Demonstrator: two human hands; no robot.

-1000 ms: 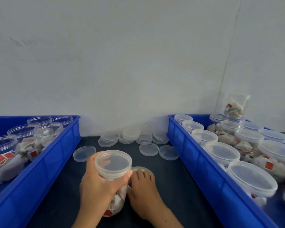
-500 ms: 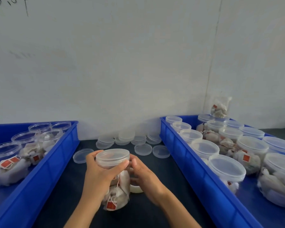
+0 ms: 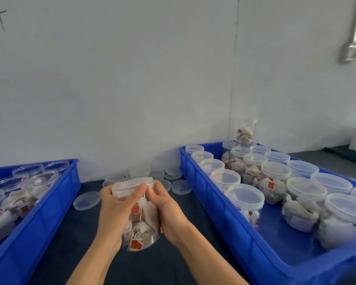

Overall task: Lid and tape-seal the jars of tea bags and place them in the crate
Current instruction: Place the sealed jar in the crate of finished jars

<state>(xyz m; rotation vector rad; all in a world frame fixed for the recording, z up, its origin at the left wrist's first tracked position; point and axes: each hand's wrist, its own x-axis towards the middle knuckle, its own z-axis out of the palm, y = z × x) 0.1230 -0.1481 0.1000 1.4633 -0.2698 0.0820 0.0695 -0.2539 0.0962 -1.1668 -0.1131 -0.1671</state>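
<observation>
A clear jar of tea bags with a translucent lid is held up between both hands, tilted toward me. My left hand grips its left side just under the lid. My right hand holds its right side, fingers curled at the lid's rim near the left thumb. The blue crate on the right holds several lidded jars of tea bags. The blue crate on the left holds several jars without lids.
Loose lids lie on the dark table between the crates, with stacks of lids against the wall. One jar stands on top of others at the far end of the right crate.
The jar has been lifted off the table and tilted toward me. My right hand left the tape roll on the table and came up to the jar's lid rim.
</observation>
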